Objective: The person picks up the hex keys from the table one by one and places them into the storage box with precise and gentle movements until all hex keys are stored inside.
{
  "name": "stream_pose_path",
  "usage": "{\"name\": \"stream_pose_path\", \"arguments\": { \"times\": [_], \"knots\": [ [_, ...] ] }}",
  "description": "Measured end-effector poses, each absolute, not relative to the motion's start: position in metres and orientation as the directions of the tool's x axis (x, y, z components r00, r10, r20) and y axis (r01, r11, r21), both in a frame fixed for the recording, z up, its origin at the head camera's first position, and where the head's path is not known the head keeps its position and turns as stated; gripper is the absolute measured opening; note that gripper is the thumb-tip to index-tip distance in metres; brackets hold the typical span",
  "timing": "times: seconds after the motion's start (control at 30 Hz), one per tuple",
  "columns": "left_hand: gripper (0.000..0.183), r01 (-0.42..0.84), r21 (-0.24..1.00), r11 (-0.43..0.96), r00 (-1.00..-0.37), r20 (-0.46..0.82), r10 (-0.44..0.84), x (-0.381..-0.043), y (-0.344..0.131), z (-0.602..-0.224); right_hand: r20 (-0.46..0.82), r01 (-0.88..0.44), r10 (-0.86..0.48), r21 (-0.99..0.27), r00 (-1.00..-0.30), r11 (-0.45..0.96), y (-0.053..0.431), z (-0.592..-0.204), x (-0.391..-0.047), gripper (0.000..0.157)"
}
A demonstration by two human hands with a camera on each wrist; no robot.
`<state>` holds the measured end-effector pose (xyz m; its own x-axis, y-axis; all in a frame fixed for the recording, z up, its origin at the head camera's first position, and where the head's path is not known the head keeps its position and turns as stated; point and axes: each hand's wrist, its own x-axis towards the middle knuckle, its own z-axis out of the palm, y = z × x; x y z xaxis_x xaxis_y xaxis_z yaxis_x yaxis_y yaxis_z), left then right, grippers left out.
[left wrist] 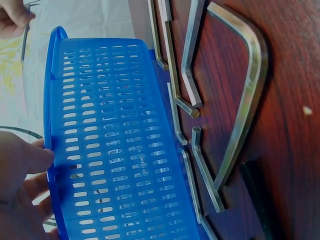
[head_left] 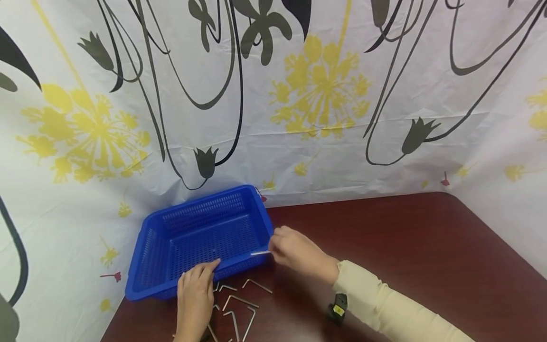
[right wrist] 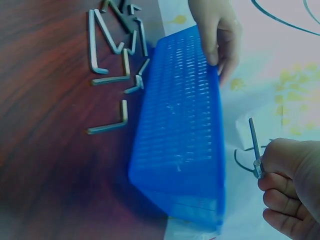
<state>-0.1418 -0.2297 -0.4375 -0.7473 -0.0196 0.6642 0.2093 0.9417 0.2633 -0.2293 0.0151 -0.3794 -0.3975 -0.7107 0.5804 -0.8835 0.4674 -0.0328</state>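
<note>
A blue plastic basket (head_left: 213, 232) with slotted walls stands at the table's back left. At its near rim my left hand (head_left: 195, 292) holds on, thumb outside and fingers over the edge in the left wrist view. My right hand (head_left: 299, 251) pinches a silver hex key (right wrist: 254, 135) between thumb and forefinger, beside the basket's right near corner. In the head view this key's straight end reaches over the rim. Several L-shaped hex keys (head_left: 243, 300) lie loose on the table in front of the basket, partly hidden by my left hand.
The dark red wooden table (head_left: 384, 247) extends to the right. A white curtain (head_left: 273, 156) with flower prints hangs right behind the basket and along both sides. One black bar-like piece (left wrist: 257, 200) lies near the hex keys. A dark device (head_left: 338, 306) sits at my right wrist.
</note>
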Motion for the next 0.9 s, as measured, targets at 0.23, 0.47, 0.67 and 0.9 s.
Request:
{"name": "stream_pose_path", "arguments": {
  "times": [0.23,0.47,0.67,0.9],
  "knots": [
    [0.033,0.212,0.269,0.940,-0.741,0.671,-0.024,-0.143,-0.229,-0.439,0.540,-0.870,-0.716,-0.067,-0.443,0.488,0.002,-0.365,-0.245,0.005],
    [0.034,0.214,0.273,0.938,-0.740,0.672,-0.027,-0.143,-0.229,-0.440,0.477,-0.858,-0.730,-0.114,-0.490,0.502,-0.015,-0.354,-0.265,0.005],
    [0.034,0.213,0.276,0.937,-0.745,0.667,-0.027,-0.144,-0.229,-0.440,0.429,-0.856,-0.749,-0.144,-0.505,0.496,-0.032,-0.346,-0.281,0.006],
    [0.036,0.191,0.277,0.942,-0.760,0.648,-0.037,-0.143,-0.229,-0.440,0.368,-0.830,-0.746,-0.200,-0.556,0.520,-0.052,-0.336,-0.298,0.008]
  ]
}}
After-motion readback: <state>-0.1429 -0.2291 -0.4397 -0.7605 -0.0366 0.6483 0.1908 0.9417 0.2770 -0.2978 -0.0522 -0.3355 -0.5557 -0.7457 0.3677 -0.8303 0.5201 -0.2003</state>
